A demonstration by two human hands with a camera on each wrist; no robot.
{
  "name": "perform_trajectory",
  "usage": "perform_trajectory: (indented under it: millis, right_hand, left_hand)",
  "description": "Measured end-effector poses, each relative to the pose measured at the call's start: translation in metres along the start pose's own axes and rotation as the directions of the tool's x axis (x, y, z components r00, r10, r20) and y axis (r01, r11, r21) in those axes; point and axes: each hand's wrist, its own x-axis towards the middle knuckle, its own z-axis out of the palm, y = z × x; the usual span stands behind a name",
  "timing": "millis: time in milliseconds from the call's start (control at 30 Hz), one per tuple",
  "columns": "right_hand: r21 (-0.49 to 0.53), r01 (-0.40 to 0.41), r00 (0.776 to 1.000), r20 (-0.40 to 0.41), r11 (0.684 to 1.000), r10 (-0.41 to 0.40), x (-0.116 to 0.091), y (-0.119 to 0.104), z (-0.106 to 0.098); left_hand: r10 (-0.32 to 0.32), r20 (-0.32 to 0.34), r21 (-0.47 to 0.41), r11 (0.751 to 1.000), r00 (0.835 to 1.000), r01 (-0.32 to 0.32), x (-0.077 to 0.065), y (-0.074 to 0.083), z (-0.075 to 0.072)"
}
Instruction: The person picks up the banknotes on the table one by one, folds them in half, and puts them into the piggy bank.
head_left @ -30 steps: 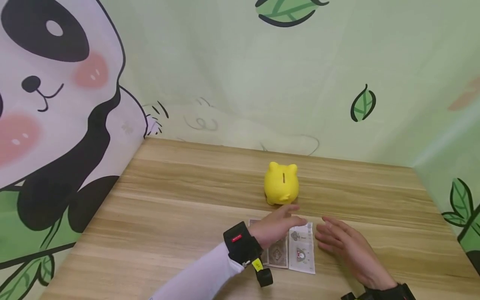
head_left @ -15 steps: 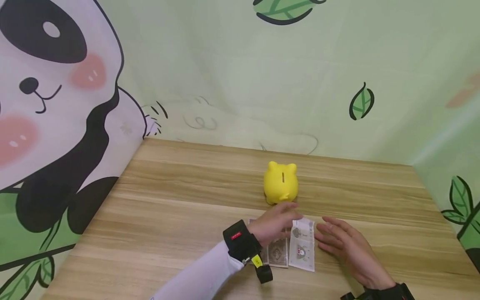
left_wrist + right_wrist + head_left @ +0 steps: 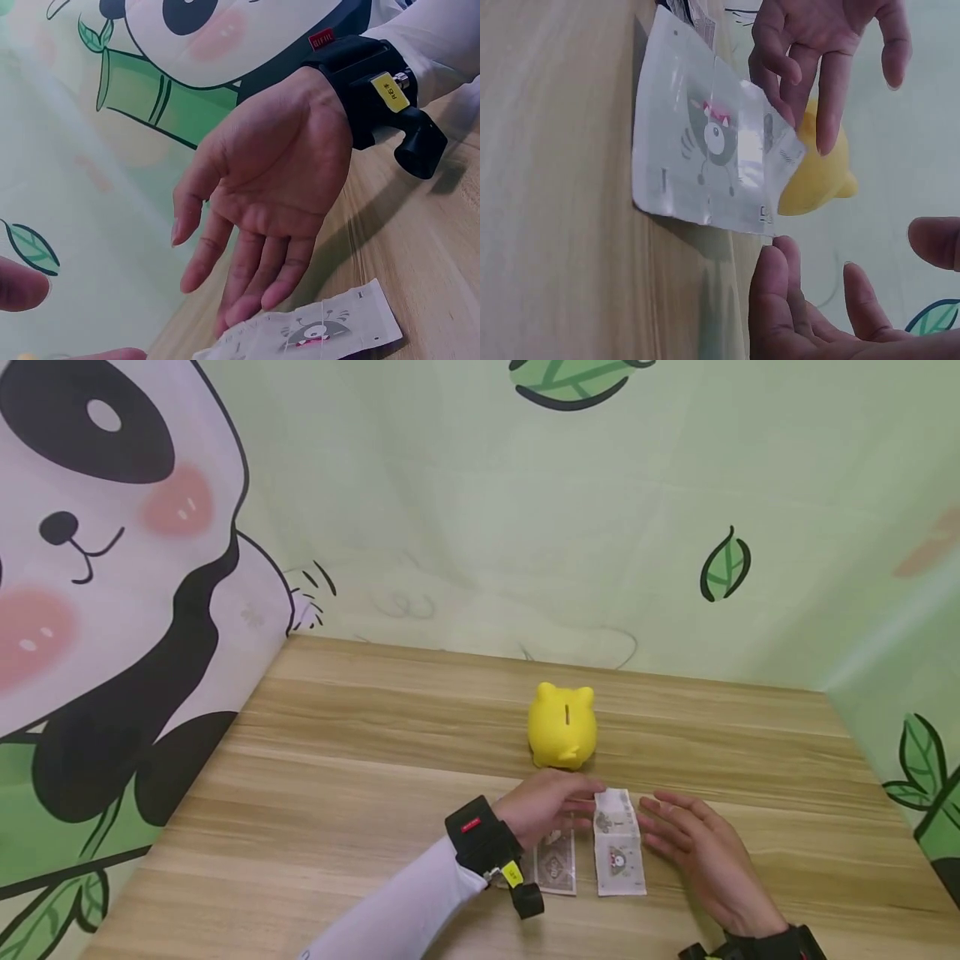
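Observation:
A pale paper note point(image 3: 618, 852) with a monster picture and cross creases lies between the two hands, over the table. The left hand point(image 3: 540, 810) reaches across from the left, its fingertips right at the note's left edge. At the opposite edge, the fingertips of the right hand point(image 3: 708, 860) are close to the paper, its fingers extended. In the right wrist view, the note point(image 3: 705, 142) shows its monster print and casts a shadow; both thumbs stand away from it. A brown printed note point(image 3: 555, 867) lies partly hidden under the left hand.
A yellow piggy bank point(image 3: 562, 731) with a coin slot stands just beyond the left hand. The wood-grain table point(image 3: 360, 718) meets a green cartoon wall cover point(image 3: 450, 510) at the back and sides.
The pale note has shifted right, away from the brown note, and turned straighter. The left hand's fingers follow at its left edge; the right hand has barely moved.

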Motion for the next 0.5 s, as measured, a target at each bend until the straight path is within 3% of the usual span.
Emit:
perform_trajectory:
  millis: [500]
  right_hand:
    - [0.033,0.03,1.0,-0.012,0.999,-0.029,0.0015,-0.0024,-0.0005]
  left_hand:
    - [0.033,-0.045,-0.005,0.999,0.998,-0.033,-0.0002,0.0043,-0.0049]
